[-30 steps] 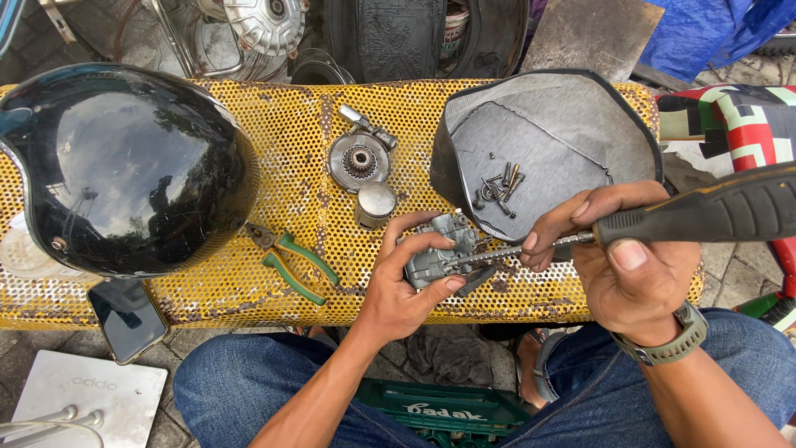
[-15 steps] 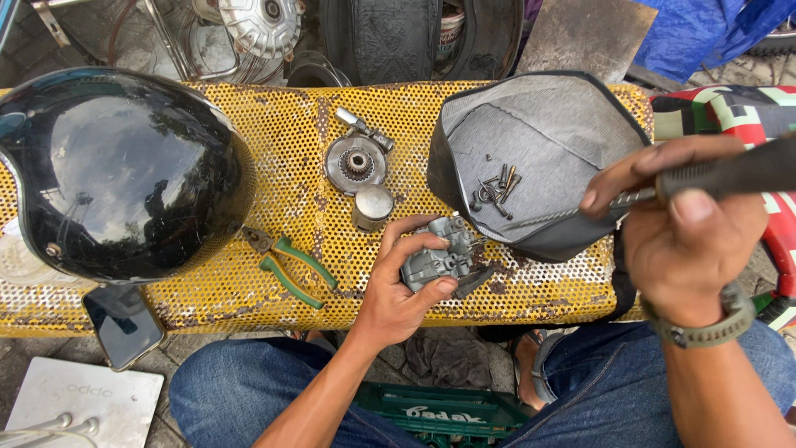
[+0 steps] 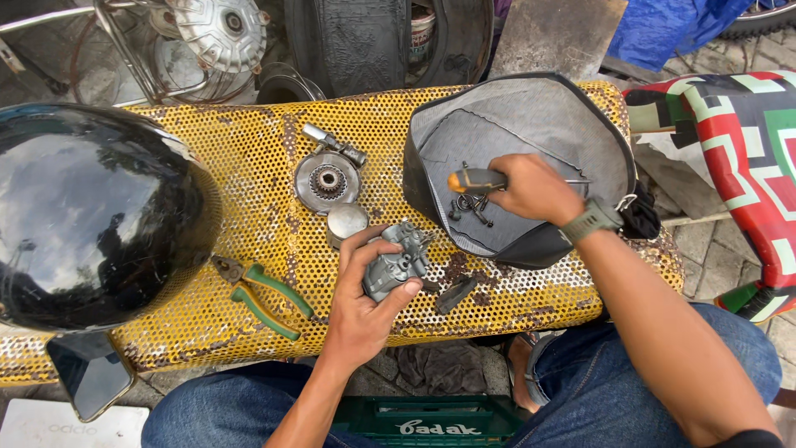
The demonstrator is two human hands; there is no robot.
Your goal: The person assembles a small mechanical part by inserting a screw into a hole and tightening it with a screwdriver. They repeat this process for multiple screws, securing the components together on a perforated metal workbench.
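My left hand (image 3: 363,297) grips a small grey metal carburettor body (image 3: 396,259) and holds it on the yellow perforated bench (image 3: 265,158). My right hand (image 3: 535,189), with a green watch on the wrist, holds a screwdriver (image 3: 477,180) with an orange and grey handle. That hand reaches into a black upturned panel lined in grey (image 3: 572,116), just above several loose dark screws (image 3: 470,206) lying inside it.
A glossy black cover (image 3: 91,216) fills the bench's left end. Green-handled pliers (image 3: 264,294), a round clutch part (image 3: 325,180), a small metal cup (image 3: 346,221) and a dark strip (image 3: 456,293) lie on the bench. A phone (image 3: 87,373) hangs at the front edge.
My right hand has drawn the screwdriver away from the carburettor and moved up into the black panel above the screws. The left hand has kept hold of the carburettor.
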